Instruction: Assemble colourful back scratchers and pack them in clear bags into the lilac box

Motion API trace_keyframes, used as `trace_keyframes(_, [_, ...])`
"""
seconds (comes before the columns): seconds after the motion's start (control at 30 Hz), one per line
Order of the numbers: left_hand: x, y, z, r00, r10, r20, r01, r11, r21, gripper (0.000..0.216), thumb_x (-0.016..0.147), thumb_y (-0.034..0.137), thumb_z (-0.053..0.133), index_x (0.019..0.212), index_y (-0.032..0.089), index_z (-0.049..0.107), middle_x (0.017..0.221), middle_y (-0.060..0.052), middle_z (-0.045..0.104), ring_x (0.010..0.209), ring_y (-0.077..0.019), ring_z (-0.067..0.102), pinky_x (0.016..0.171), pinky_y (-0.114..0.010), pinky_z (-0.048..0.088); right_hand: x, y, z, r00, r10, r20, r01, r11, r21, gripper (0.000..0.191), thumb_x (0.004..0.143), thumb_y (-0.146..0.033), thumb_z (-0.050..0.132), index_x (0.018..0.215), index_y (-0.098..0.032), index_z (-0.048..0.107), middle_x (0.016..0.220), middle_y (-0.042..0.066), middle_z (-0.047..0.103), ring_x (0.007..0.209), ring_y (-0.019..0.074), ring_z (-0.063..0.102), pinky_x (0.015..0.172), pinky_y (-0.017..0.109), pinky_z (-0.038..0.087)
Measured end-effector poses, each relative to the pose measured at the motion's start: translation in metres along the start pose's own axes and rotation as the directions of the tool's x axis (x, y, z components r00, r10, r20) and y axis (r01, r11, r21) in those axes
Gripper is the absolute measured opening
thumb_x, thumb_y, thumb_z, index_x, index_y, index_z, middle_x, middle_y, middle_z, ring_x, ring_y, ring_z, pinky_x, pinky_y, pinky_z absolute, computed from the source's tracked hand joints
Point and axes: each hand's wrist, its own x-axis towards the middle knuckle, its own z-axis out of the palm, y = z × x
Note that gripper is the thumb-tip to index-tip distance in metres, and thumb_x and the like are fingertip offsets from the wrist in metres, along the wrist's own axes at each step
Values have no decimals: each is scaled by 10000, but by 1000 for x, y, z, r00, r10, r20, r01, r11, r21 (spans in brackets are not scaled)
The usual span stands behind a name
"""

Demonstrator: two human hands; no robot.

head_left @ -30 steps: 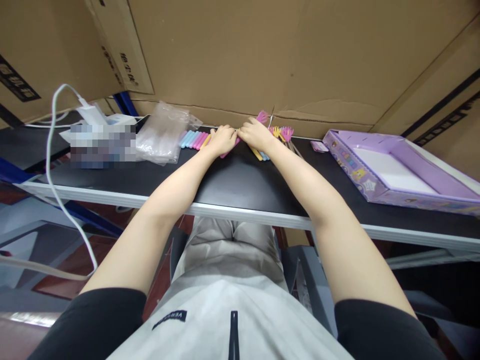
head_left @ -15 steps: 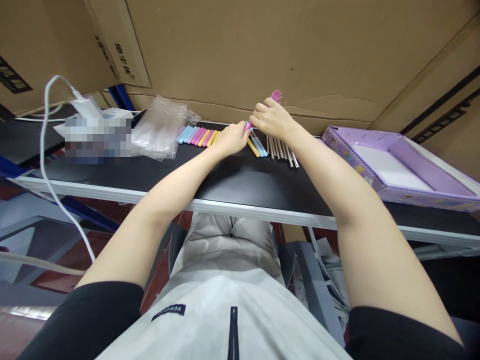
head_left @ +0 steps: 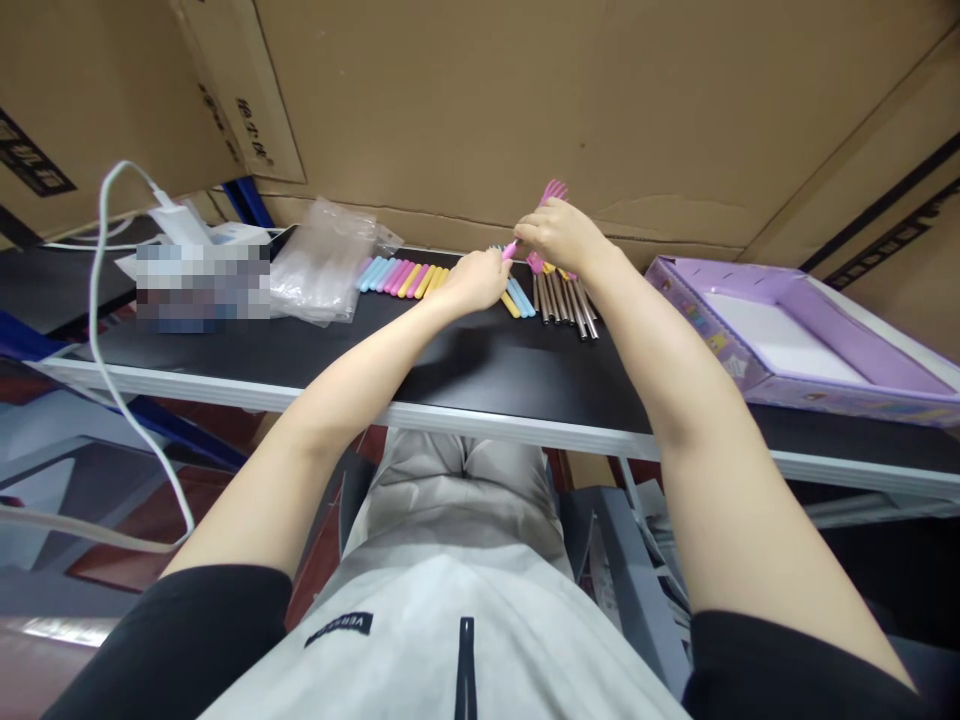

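Over the black tabletop (head_left: 480, 370), the person's left hand (head_left: 477, 282) is clasping a pink handle (head_left: 510, 250) and the right hand (head_left: 562, 236) is grasping a pink claw-headed piece (head_left: 553, 190) just beside it, while coloured handles (head_left: 400, 278) are lying by the left hand and metal rods (head_left: 559, 302) near the right.

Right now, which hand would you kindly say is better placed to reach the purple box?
Probably the right hand: it is nearer the purple box than the left hand. Both look occupied, though: left with a pink handle, right with a pink claw.
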Motion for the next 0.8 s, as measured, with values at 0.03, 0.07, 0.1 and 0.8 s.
trace_keyframes(0.03, [-2, 1, 0, 1000, 16, 11, -15, 1000, -13, 500, 1142, 319, 294, 1301, 78, 702, 1344, -213, 741, 1289, -339, 684, 1104, -408, 500, -3, 5, 0, 999, 41, -7, -41, 999, -8, 445, 1103, -179, 349, 1331, -159, 731, 1287, 153, 732, 1268, 286, 623, 1111, 482, 419])
trace_keyframes(0.07, [-3, 3, 0, 999, 33, 24, -32, 999, -26, 496, 1141, 327, 297, 1273, 90, 713, 1329, -207, 750, 1280, -337, 690, 1093, -403, 508, -8, 10, 1, 996, 85, -15, -85, 996, -19, 451, 1094, -155, 356, 1326, -170, 742, 1299, 155, 736, 1263, 279, 634, 1111, 460, 424])
trace_keyframes(0.1, [-5, 4, 0, 998, 48, 38, -46, 998, -37, 492, 1139, 333, 302, 1249, 98, 720, 1318, -202, 755, 1272, -334, 695, 1082, -398, 516, -13, 15, 1, 992, 121, -23, -122, 992, -23, 455, 1091, -139, 363, 1338, -175, 744, 1310, 155, 739, 1262, 272, 642, 1107, 447, 429])
trace_keyframes(0.8, [25, -60, 23, 986, -152, -70, 146, 986, -84, 563, 975, 176, 474, 1535, 145, 517, 1425, -196, 691, 1369, -347, 629, 1171, -455, 472, -64, 39, 61, 989, 146, 10, -146, 979, 141, 504, 991, -54, 424, 1368, -137, 748, 1500, 154, 665, 1372, 258, 641, 1169, 470, 459])
